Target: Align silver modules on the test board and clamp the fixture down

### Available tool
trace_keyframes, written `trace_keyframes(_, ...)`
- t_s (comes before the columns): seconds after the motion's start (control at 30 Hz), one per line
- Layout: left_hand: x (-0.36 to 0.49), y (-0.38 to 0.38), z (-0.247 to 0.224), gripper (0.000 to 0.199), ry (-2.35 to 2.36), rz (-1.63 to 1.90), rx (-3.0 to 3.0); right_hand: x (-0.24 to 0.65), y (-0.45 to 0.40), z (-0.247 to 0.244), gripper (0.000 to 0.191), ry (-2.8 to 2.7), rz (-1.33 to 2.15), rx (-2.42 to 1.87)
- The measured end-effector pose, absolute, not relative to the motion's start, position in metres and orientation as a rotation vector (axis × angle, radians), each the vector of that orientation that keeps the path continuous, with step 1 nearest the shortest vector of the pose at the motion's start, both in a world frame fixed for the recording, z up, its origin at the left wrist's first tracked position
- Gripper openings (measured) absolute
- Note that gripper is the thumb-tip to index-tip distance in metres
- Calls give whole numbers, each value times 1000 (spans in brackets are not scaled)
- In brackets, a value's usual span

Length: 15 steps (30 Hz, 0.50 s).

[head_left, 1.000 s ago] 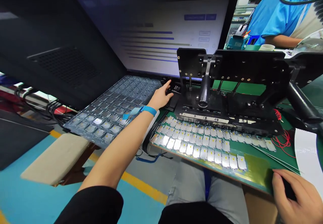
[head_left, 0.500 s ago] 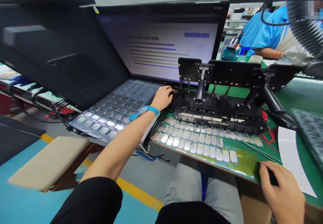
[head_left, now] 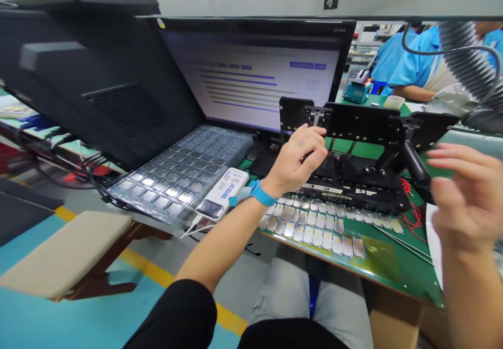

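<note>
Both levers (head_left: pixel 416 164) look stiff, best held near the end; my left hand (head_left: pixel 296 159) curls at one, hold unclear, my right hand (head_left: pixel 466 199) spread.

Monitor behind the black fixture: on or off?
On; the monitor shows a lit, pale page with coloured lines.

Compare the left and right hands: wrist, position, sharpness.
The left hand has a blue wristband; the right hand has none. The left hand is in front of the black fixture; the right hand is near its right handle. The left hand looks sharper, the right hand blurred. Both are ungloved.
</note>
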<state>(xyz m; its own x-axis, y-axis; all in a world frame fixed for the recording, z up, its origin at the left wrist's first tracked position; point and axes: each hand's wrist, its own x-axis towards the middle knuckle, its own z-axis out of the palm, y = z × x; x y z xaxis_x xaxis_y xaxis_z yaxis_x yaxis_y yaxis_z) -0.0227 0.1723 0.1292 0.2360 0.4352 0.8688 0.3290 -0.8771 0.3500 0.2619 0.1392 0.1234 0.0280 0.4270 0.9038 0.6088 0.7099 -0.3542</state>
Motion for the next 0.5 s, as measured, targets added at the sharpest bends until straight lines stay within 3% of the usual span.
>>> trace_keyframes(0.07, -14, 179, 124, 43, 716, 1880, 2283, 242, 164, 127, 4, -1701, -143, -673)
trace_keyframes(0.23, 0, 190, 117, 43, 592, 2092, 2168, 213, 187, 114, 29, -1388, -101, -461)
trace_keyframes(0.5, 18, 194, 111, 41, 569, 2348, 1910, 204, 182, 117, 29, -1317, -15, -502)
